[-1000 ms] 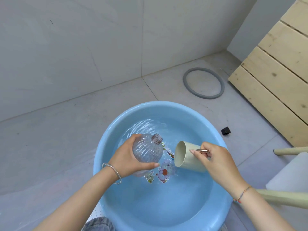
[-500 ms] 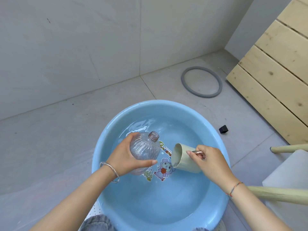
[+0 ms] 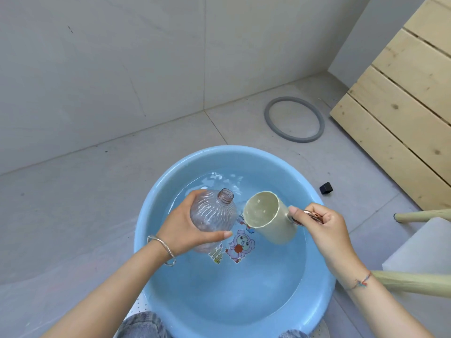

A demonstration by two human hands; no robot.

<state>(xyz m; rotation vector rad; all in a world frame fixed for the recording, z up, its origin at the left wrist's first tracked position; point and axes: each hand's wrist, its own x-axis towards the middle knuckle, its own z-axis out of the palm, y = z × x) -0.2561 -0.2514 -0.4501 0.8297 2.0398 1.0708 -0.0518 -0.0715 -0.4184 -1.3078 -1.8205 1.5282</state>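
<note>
A round blue basin (image 3: pixel 156 211) holding shallow water sits on the floor in front of me, with cartoon stickers on its bottom. My left hand (image 3: pixel 183 228) grips a clear ribbed plastic bottle (image 3: pixel 214 213) with no cap, held upright over the water. My right hand (image 3: pixel 324 228) holds a pale green cup (image 3: pixel 271 220) by its metal handle. The cup is tilted with its mouth facing up and left, close beside the bottle's neck.
A grey rubber ring (image 3: pixel 294 119) lies on the tiled floor behind the basin. A small black cap (image 3: pixel 326 187) lies to the basin's right. Wooden planks (image 3: pixel 400 98) lean at the right. Pale stool legs (image 3: pixel 415 284) and a white block (image 3: pixel 424 252) stand at the right.
My right hand has lifted the cup out of the water and turned its mouth upward, nearer the bottle's neck. The bottle stays in my left hand.
</note>
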